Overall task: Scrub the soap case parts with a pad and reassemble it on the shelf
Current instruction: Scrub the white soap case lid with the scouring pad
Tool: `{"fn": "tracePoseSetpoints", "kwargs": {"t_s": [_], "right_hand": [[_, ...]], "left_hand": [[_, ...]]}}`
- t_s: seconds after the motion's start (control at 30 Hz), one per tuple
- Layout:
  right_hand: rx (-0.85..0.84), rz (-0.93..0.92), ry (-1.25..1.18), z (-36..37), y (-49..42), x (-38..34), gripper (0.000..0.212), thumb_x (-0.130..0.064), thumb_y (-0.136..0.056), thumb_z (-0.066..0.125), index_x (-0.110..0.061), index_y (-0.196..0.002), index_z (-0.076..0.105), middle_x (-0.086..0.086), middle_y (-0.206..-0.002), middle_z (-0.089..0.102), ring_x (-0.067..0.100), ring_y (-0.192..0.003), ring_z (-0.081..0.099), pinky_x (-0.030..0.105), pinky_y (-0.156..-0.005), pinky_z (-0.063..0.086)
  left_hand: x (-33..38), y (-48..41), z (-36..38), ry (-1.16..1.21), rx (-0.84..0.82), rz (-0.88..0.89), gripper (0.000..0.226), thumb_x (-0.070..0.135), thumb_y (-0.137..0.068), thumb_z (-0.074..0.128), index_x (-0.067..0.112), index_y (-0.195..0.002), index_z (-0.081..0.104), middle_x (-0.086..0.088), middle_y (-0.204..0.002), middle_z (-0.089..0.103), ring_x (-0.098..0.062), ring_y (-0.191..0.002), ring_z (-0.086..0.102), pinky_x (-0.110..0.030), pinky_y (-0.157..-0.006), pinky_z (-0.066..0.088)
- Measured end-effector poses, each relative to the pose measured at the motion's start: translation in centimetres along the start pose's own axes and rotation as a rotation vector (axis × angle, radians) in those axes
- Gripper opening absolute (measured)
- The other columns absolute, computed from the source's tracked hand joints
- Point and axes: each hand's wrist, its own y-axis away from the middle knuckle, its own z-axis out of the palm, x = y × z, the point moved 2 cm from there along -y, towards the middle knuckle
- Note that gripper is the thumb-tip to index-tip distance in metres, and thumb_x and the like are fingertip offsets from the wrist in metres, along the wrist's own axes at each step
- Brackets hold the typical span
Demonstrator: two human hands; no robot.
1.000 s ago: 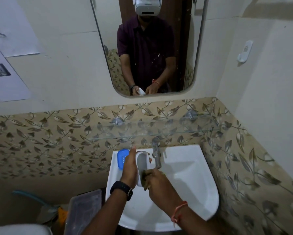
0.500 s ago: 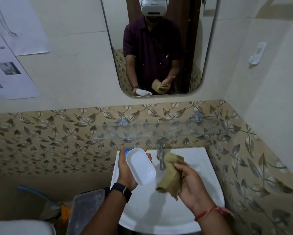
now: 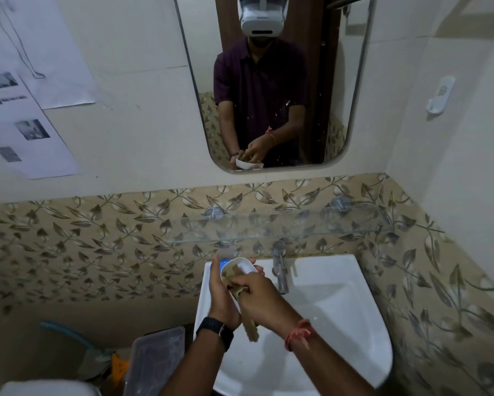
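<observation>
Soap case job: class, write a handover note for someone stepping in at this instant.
Left hand grips the white case part over the sink.
Right hand grips the pad and presses it inside that part.
Blue part shows just behind the left hand, near the sink's back left corner.
Done: scrubbing of the white part is under way.
Left: finish scrubbing the parts, then reassemble the case on the glass shelf.

Glossy white sink (image 3: 340,304), clear glass shelf (image 3: 297,224), shiny metal tap (image 3: 280,270).
</observation>
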Motion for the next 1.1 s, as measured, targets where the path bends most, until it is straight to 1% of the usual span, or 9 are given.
{"fn": "tracePoseSetpoints", "kwargs": {"t_s": [0.07,0.13,0.27,0.4,0.5,0.7,0.8,0.93,1.1], "right_hand": [[-0.212,0.048,0.204,-1.7,0.3,0.3,0.034,-0.011,-0.091,0.048,-0.010,-0.118,0.069,0.009,-0.109,0.067,0.026,-0.094,0.064,0.023,-0.069,0.049],[-0.313,0.093,0.392,-3.0,0.8,1.0,0.030,-0.018,-0.091,0.050,-0.003,-0.110,0.068,0.012,-0.094,0.064,0.033,-0.087,0.064,0.030,-0.067,0.050],[-0.147,0.271,0.437,-6.0,1.8,4.3,0.010,-0.019,-0.086,0.057,-0.011,-0.080,0.056,0.006,-0.080,0.057,0.018,-0.064,0.053,0.025,-0.053,0.039],[-0.050,0.396,0.302,-7.9,3.2,7.4,0.037,-0.011,-0.084,0.056,-0.018,-0.051,0.043,-0.002,-0.055,0.047,0.014,-0.054,0.045,0.025,-0.050,0.033],[0.016,0.373,0.025,-7.1,4.2,8.1,0.040,-0.010,-0.084,0.057,-0.024,-0.047,0.057,-0.010,-0.043,0.053,0.009,-0.047,0.052,0.017,-0.044,0.035],[0.222,0.250,-0.394,-4.9,5.4,8.7,0.041,-0.011,-0.089,0.057,-0.046,-0.088,0.078,-0.011,-0.075,0.074,0.001,-0.056,0.065,0.017,-0.047,0.045],[0.255,0.009,-0.213,-4.0,4.9,8.3,0.048,-0.007,-0.090,0.055,-0.050,-0.098,0.074,-0.012,-0.082,0.061,0.004,-0.074,0.064,0.020,-0.066,0.051],[0.111,-0.091,0.101,-0.2,3.7,7.2,0.048,0.000,-0.090,0.046,-0.028,-0.122,0.067,0.000,-0.110,0.057,0.019,-0.089,0.067,0.028,-0.080,0.056],[0.123,-0.020,0.246,2.7,3.4,7.2,0.031,0.001,-0.086,0.039,-0.020,-0.099,0.058,0.003,-0.112,0.055,0.018,-0.088,0.054,0.019,-0.075,0.035]], "left_hand": [[0.6,0.0,-0.3,0.031,0.000,-0.027,0.079,0.078,-0.058,0.074,0.008,-0.092,0.083,-0.015,-0.093,0.075,-0.029,-0.084,0.073,-0.043,-0.084,0.058],[1.1,-0.4,-0.3,-0.025,0.012,0.001,0.067,0.077,-0.072,0.065,0.014,-0.085,0.084,-0.011,-0.095,0.077,-0.026,-0.085,0.076,-0.041,-0.079,0.059],[2.2,-0.3,-0.2,0.018,-0.036,-0.034,0.069,0.072,-0.069,0.074,0.008,-0.097,0.077,-0.013,-0.088,0.073,-0.031,-0.080,0.069,-0.042,-0.078,0.056],[2.8,-0.7,-1.2,0.063,0.033,-0.005,0.066,0.069,-0.089,0.053,0.011,-0.111,0.074,-0.013,-0.095,0.076,-0.031,-0.089,0.067,-0.044,-0.080,0.056],[1.9,-0.6,-1.1,0.094,0.092,0.023,0.052,0.056,-0.099,0.042,0.014,-0.111,0.071,-0.011,-0.095,0.075,-0.032,-0.092,0.063,-0.044,-0.082,0.051],[1.5,0.1,0.0,0.079,-0.021,0.025,0.036,0.039,-0.079,0.063,0.008,-0.096,0.068,-0.010,-0.083,0.062,-0.029,-0.076,0.057,-0.043,-0.087,0.048],[0.8,0.1,0.8,-0.074,0.012,0.058,0.038,0.037,-0.090,0.056,0.007,-0.085,0.078,-0.013,-0.083,0.067,-0.029,-0.075,0.064,-0.042,-0.083,0.050],[0.5,1.3,3.3,-0.325,-0.090,0.079,0.039,0.040,-0.082,0.057,0.007,-0.088,0.077,-0.016,-0.088,0.071,-0.026,-0.077,0.066,-0.039,-0.076,0.054],[0.6,2.7,4.8,-0.533,-0.251,0.372,0.046,0.034,-0.080,0.058,-0.008,-0.097,0.067,-0.026,-0.091,0.067,-0.034,-0.084,0.065,-0.042,-0.076,0.057]]}}
